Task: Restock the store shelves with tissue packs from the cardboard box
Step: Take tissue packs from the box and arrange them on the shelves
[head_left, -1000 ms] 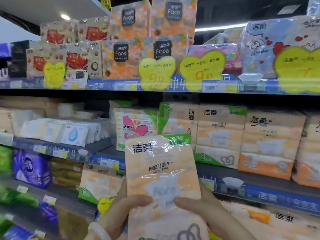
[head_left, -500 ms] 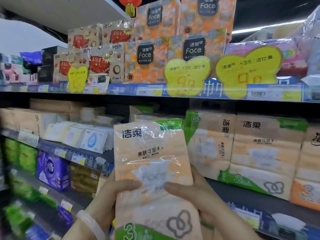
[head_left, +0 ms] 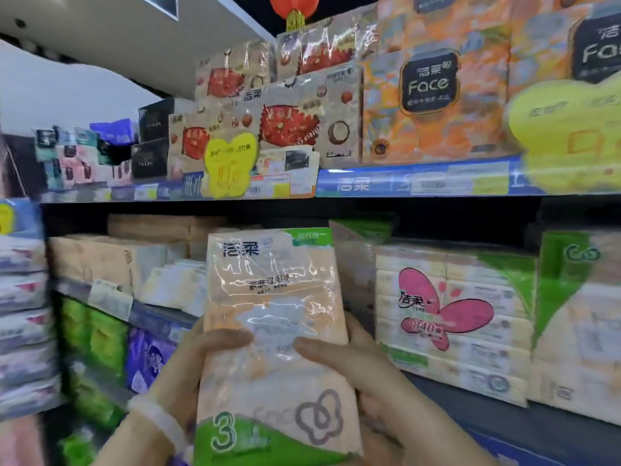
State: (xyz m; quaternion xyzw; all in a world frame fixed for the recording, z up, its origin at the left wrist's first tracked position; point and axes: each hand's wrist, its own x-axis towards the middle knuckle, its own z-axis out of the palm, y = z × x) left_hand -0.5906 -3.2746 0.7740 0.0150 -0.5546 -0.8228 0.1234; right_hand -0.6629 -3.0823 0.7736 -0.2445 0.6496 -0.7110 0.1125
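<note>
Both hands, left [head_left: 198, 361] and right [head_left: 363, 368], hold the pack [head_left: 275, 331] upright before the middle shelf [head_left: 487, 398], fingers clamped on its sides (thumbs across the front), probably to steady the slippery wrap while finding a slot.

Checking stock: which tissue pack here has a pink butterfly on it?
The cream tissue pack on the middle shelf, right of the hand-held peach pack; no other shows a butterfly.

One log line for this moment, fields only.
stage: carrying | held: tissue pack | left hand: grips pack | right hand: grips pack | facing: shelf | placed: no
</note>
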